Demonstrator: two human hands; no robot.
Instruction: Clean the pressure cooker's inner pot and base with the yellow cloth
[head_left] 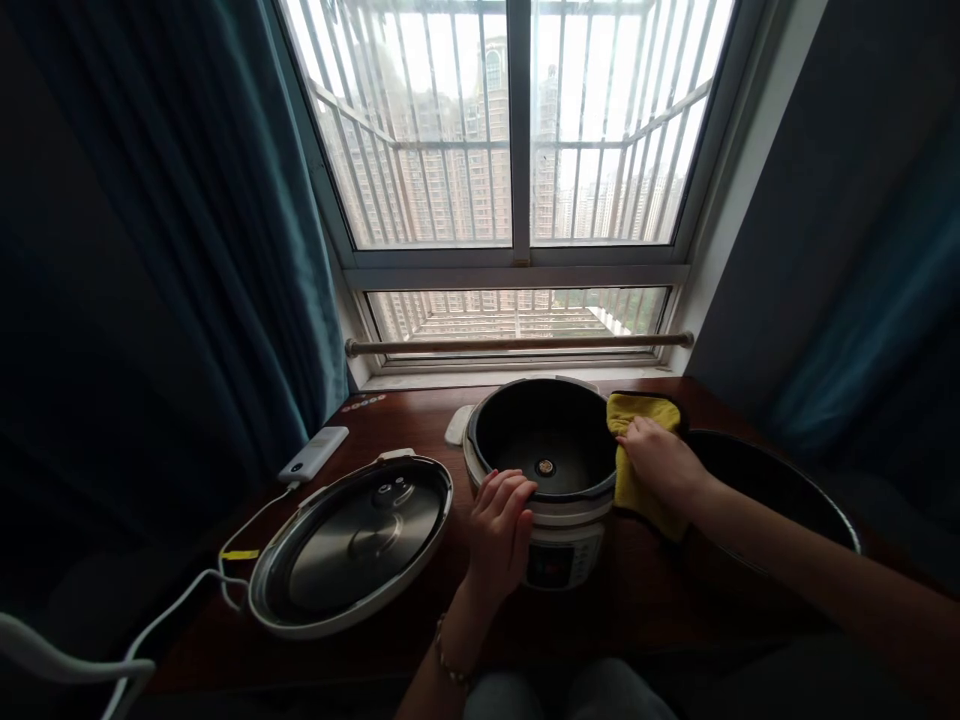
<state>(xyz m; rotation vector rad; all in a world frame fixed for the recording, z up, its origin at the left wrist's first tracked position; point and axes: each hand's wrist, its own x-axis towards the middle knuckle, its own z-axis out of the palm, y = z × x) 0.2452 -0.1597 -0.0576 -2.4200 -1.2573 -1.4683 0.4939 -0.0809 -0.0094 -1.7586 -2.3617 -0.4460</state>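
An electric pressure cooker (546,510) stands lidless on the table, its dark inside showing a small round piece at the centre of the bottom. My left hand (501,520) has its fingers curled over the cooker's near left rim, steadying against it. At the right side of the rim, my right hand (660,455) grips a yellow cloth (637,490) with a dark edge, pressed to the cooker's outer side. Left of the cooker, its round lid (360,545) lies with the metal underside facing up.
A large dark pot (780,490) sits at the right, partly behind my right forearm. At the left lie a white power bank (313,455) and a white cable (172,597). The wooden table (420,425) meets a barred window (517,150); a blue curtain (247,250) hangs on the left.
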